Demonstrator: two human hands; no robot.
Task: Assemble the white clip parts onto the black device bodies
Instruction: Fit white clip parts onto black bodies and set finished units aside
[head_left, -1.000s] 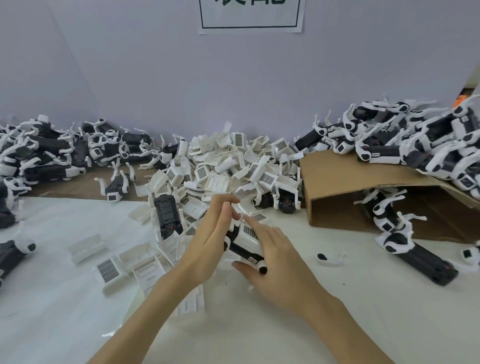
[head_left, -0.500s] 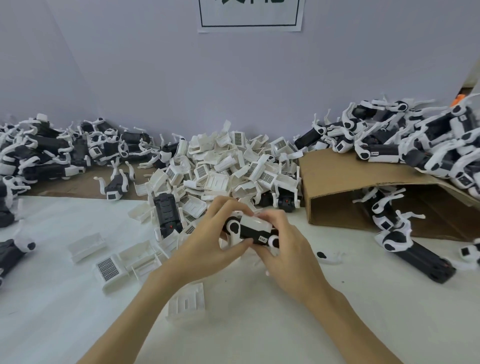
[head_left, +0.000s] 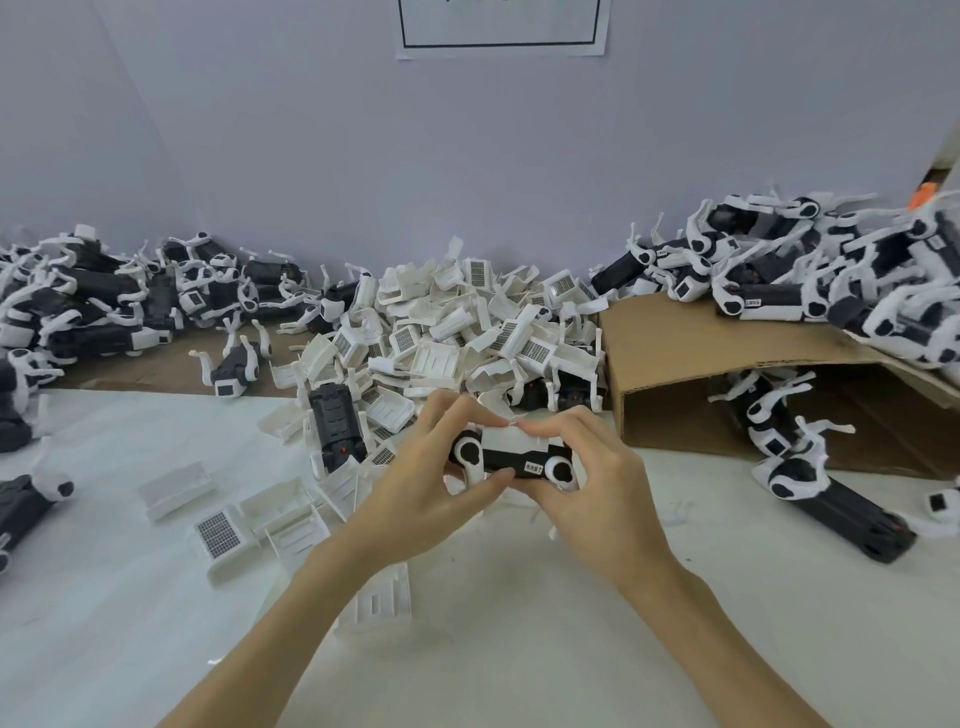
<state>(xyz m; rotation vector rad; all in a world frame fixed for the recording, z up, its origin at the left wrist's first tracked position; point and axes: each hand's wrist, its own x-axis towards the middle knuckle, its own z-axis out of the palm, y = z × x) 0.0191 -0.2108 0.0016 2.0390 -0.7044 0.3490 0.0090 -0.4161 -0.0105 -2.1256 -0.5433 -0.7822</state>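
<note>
While heaped with white clips (head_left: 457, 332) below a pale wall (head_left: 467, 156), white table (head_left: 104, 597); gripped black device body (head_left: 511, 458) crosswise between left hand (head_left: 423, 499) and right hand (head_left: 597, 499), both closed on it.

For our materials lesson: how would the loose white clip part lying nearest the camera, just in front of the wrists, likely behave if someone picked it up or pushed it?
The white clip part looks like thin moulded plastic with open slots, so it is probably light and stiff. It lies flat on the white table cover, so a push would likely slide it, not roll it. Its thin edges might snap if squeezed hard.
</note>
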